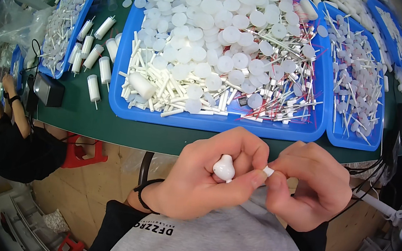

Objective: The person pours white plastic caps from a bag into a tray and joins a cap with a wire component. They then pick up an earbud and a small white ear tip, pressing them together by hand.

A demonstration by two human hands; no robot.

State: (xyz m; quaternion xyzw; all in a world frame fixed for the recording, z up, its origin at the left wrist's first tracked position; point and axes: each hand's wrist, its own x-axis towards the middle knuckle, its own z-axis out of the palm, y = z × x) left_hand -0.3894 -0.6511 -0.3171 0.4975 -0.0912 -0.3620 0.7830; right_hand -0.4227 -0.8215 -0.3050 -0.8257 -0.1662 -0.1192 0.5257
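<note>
My left hand (pixel 205 176) is curled round a glossy white bulb-shaped piece (pixel 224 168), which shows between the fingers and the thumb. Its thumb and forefinger also meet at a small white piece (pixel 268 171). From the other side, my right hand (pixel 310 184) pinches that small piece between thumb and fingertips. What kind of part it is, I cannot make out. Both hands are held in front of my chest, just short of the large blue tray (pixel 221 124). In that tray lie translucent round discs (pixel 213 21), short white tubes (pixel 165 88) and small metal-ended parts with red wires (pixel 284 98).
Right of the large tray, another blue tray (pixel 352 141) holds discs on white stems. Several white cylinders (pixel 93 87) stand and lie on the green table (pixel 159 138) at left, near a dark box (pixel 48 90). A co-worker (pixel 14 137) sits at far left by a red stool (pixel 84 154).
</note>
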